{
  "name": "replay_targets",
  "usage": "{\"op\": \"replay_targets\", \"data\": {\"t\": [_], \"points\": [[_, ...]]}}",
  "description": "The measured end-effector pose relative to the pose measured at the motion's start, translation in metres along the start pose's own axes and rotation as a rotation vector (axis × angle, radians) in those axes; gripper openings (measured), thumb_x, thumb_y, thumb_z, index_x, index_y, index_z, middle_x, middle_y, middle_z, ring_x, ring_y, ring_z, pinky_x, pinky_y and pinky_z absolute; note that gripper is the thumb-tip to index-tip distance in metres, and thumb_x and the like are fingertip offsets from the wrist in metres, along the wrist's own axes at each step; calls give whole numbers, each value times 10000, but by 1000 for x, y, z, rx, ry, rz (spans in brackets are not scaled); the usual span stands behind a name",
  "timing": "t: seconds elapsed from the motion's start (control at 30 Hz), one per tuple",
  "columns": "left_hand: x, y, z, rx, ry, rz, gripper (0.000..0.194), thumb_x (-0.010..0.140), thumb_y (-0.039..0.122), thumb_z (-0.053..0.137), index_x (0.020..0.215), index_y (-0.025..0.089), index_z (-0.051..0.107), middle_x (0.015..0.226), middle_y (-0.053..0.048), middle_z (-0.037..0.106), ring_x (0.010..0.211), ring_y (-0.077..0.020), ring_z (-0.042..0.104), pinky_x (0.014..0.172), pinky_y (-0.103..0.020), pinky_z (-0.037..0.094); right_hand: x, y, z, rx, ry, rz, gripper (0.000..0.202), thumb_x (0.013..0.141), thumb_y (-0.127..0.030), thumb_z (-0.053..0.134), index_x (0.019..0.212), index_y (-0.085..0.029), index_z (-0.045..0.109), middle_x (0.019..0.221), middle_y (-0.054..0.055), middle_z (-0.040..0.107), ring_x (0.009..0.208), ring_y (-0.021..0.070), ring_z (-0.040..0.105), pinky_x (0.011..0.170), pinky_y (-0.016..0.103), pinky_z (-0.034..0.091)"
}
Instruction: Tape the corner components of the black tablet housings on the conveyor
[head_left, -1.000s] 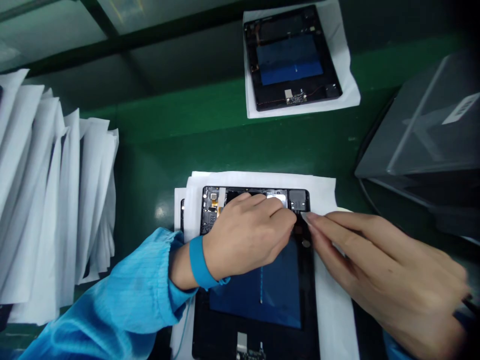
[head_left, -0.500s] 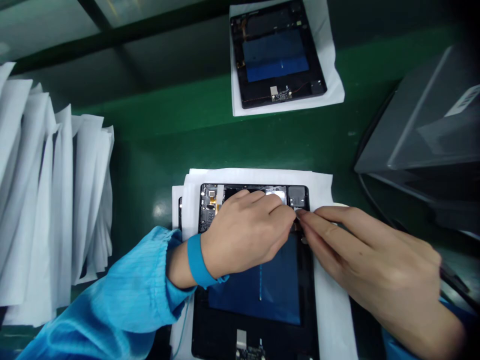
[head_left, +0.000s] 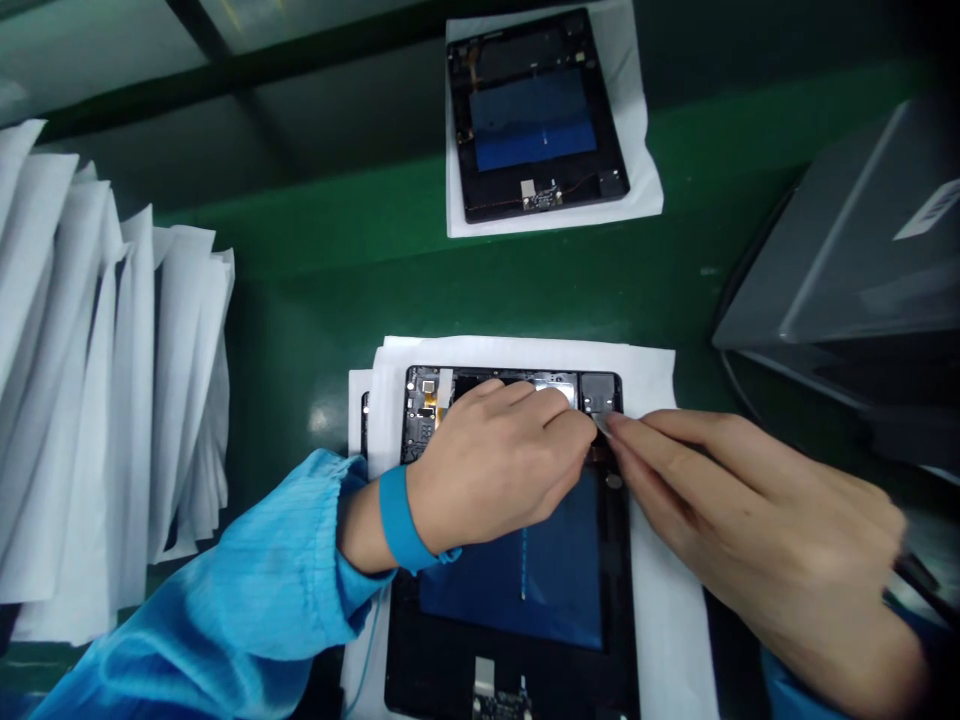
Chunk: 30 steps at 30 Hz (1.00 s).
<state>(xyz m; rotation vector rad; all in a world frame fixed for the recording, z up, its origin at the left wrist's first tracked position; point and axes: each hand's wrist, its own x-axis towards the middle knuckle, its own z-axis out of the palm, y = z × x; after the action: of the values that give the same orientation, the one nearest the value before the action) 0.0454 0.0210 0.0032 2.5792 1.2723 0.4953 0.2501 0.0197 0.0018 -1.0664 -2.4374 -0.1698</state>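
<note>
An opened black tablet (head_left: 555, 660) with a blue panel lies on white sheets (head_left: 660, 385). My left hand (head_left: 506, 460), with a blue band at its wrist, is closed above the tablet's upper part, and its fingertips are hidden. Close beside it, near the tablet's upper right corner, my right hand (head_left: 735, 500) pinches a small pale piece (head_left: 602, 424) between thumb and fingers. The fingertips of both hands nearly meet there. Part of the circuit area at the tablet's top left shows past my left hand.
Another opened tablet (head_left: 536, 120) lies on a white sheet at the far side of the green table (head_left: 337, 290). Many white sleeves (head_left: 75, 400) stand in a row at the left. A grey box-like object (head_left: 847, 260) and a dark cable are at the right.
The fingertips of my right hand have drawn slightly away from my left hand, and the pale piece shows more. The view has shifted a little.
</note>
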Motion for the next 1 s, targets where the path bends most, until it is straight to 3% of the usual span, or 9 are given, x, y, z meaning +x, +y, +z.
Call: {"op": "replay_targets", "data": {"t": [0.77,1.0], "points": [[0,0,0,7,-17,-14,267,1035,232,424,869,184,627,823,-22,630,739,-182,575,652,-351,412,6,-4,0,-5,-53,-5,81,893,-163,687,967,-131,692,858,23,702,677,133,546,557,282,349],[-1,-1,0,11,-42,-9,218,1013,239,474,863,181,620,836,-24,640,757,-185,594,658,-352,426,11,-12,-5,-128,-136,-89,129,943,-168,593,958,-98,701,762,39,618,663,161,485,609,334,336]]}}
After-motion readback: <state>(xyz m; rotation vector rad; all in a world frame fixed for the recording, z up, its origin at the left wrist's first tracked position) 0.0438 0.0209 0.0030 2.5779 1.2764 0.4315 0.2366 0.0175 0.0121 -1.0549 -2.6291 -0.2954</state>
